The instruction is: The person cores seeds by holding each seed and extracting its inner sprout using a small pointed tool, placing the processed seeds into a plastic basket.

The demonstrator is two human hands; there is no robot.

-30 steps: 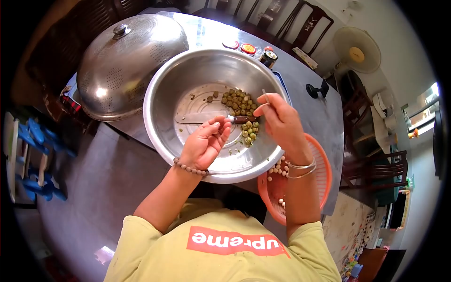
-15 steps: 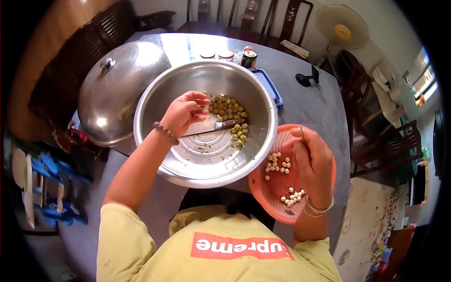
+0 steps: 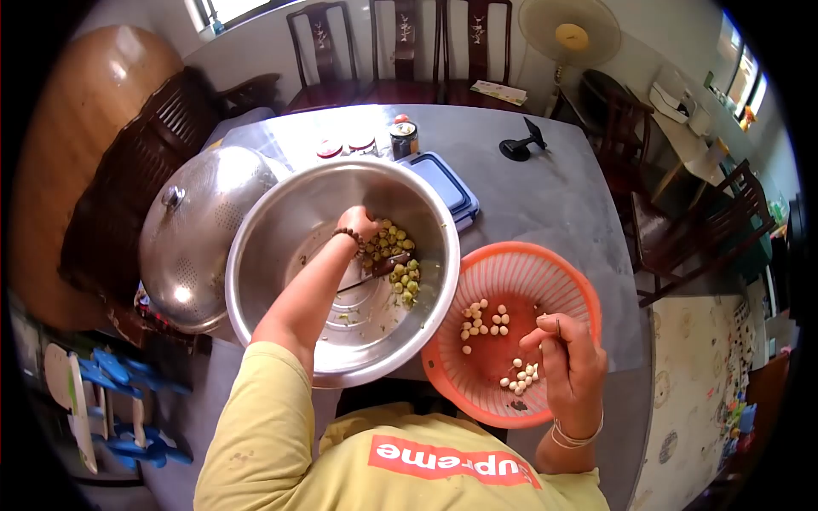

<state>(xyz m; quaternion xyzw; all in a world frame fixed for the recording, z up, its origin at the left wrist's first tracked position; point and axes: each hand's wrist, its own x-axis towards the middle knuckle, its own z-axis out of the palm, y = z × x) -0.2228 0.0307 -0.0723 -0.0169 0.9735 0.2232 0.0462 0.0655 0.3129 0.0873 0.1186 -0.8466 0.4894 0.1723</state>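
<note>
My left hand (image 3: 360, 223) reaches down into a large steel bowl (image 3: 243, 281), over the green-brown round seeds (image 3: 392, 240) heaped at its right side. The fingers point away from me, hidden behind the hand. Beside it in the bowl lies a knife with a dark wooden handle (image 3: 394, 265). My right hand (image 3: 573, 362) is above the orange plastic basket (image 3: 588, 294), thumb and fingers closed on a thin dark stick (image 3: 558, 324). Two loose groups of pale peeled seeds (image 3: 521, 377) rest on the basket floor below.
A perforated steel lid (image 3: 196, 247) leans left of the bowl. Behind the bowl are jars (image 3: 404, 140) and a blue-lidded container (image 3: 443, 183). A black stand (image 3: 521, 148) occupies the grey table's (image 3: 545, 204) far right. Chairs (image 3: 405, 60) and a fan (image 3: 569, 34) are beyond.
My left hand has gone from above the bowl's middle down to the seeds. My right hand stays over the basket with the thin stick. The camera view has shifted.
</note>
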